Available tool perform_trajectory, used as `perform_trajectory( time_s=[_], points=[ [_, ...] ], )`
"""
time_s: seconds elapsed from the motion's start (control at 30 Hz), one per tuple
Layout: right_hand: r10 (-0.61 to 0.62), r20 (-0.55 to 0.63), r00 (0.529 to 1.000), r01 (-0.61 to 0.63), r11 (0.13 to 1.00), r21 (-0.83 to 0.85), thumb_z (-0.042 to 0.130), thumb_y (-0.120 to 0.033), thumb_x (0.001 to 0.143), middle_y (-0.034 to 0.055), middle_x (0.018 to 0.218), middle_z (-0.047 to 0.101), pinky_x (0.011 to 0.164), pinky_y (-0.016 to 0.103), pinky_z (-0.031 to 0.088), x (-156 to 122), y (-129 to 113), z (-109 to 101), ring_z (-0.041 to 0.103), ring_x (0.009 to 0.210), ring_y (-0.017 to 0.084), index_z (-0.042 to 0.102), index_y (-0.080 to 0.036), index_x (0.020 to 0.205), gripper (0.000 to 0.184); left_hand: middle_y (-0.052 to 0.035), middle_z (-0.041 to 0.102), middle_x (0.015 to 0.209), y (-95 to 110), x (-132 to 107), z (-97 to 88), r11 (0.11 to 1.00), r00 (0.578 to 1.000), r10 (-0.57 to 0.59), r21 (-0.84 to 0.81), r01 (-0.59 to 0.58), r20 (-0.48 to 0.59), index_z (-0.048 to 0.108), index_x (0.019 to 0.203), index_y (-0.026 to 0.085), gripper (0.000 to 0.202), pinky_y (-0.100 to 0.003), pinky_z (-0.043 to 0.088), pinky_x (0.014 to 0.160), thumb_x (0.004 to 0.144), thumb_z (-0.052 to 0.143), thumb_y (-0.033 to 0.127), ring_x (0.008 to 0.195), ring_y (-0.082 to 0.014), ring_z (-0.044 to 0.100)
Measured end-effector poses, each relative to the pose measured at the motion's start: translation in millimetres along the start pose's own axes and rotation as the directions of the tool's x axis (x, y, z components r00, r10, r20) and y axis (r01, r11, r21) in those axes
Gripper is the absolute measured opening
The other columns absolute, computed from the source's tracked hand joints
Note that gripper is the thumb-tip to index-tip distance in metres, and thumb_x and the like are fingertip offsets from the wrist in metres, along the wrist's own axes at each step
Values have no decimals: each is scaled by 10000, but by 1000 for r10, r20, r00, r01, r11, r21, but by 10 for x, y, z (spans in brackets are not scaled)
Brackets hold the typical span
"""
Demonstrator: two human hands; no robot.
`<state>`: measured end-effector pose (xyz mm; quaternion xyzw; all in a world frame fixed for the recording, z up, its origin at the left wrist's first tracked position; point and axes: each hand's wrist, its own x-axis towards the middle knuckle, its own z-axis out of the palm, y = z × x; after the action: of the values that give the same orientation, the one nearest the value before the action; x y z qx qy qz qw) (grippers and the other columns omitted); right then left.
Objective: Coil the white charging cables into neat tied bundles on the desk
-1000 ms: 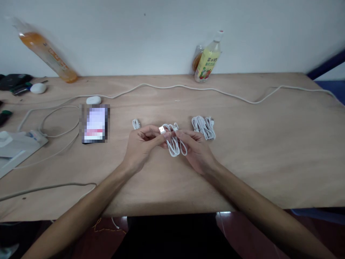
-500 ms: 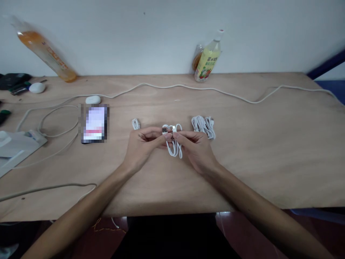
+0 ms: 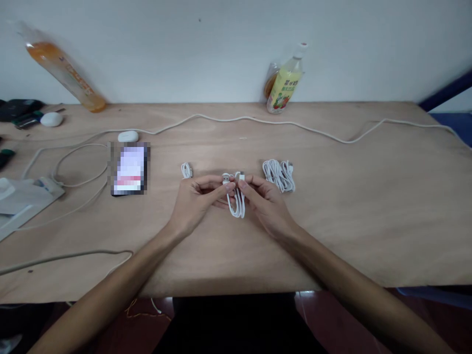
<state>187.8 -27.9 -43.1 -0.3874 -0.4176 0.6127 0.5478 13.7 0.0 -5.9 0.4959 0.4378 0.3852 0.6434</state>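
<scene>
Both hands meet over the middle of the wooden table (image 3: 350,206) around a short white cable (image 3: 236,204) folded into loops. My left hand (image 3: 197,199) pinches the end with the USB plug between thumb and fingers. My right hand (image 3: 263,201) pinches the other connector right beside it. The loops hang down between the two hands. A coiled bundle of white cable (image 3: 279,173) lies just to the right of my right hand. A small coiled white cable (image 3: 186,170) lies just left of my left hand.
A phone (image 3: 129,169) with a lit screen lies to the left. A long white cord (image 3: 295,125) runs across the back. A yellow drink bottle (image 3: 283,83) and an orange bottle (image 3: 62,71) lean on the wall. White earbud cases and papers (image 3: 22,196) sit far left.
My hands have drawn together and the cable's two plug ends now sit side by side. The hanging loops have narrowed into a tighter bunch.
</scene>
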Motion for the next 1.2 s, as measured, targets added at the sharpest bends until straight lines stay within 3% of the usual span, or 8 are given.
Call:
perform_trajectory(
  time_s=[0.27,0.43,0.6,0.87,1.2],
  points=[
    [-16,-15,1000,15,997,-73,855,-655,858,7,869,753,742,303,611,20,-38,-44,699,804,163,790,-248,909,416,-71,879,973,16,-8,-43,1000,994,15,1,-15,108,869,1104,171,276,-361,723,837,917,819,368,869,-229,847],
    [-64,14,998,65,983,-172,810,-623,916,7,832,755,726,310,610,18,-84,-30,699,769,162,799,-246,913,377,-77,877,955,22,-8,-39,1000,996,17,7,-18,83,874,1109,169,299,-347,723,783,907,836,386,832,-226,840],
    [-71,67,995,80,985,-155,795,-606,938,-4,791,735,684,298,595,14,-90,-11,678,706,149,798,-244,901,365,-55,865,843,22,1,-17,999,997,22,-38,-19,76,893,1012,172,263,-294,707,713,848,887,377,710,-186,810],
    [-77,52,996,85,983,-165,781,-624,945,3,802,725,718,316,604,-5,-119,2,661,713,155,813,-241,955,385,-37,864,823,31,0,-20,998,997,10,-58,-5,76,899,962,197,178,-267,701,708,822,909,308,738,-186,826],
    [-121,23,992,123,977,-174,822,-540,926,-10,811,752,688,283,586,-10,-138,-22,678,729,144,804,-253,885,291,-77,886,1009,31,-37,-33,999,995,19,-38,-15,99,882,1080,177,308,-345,721,822,841,916,368,818,-215,845]
  ],
)
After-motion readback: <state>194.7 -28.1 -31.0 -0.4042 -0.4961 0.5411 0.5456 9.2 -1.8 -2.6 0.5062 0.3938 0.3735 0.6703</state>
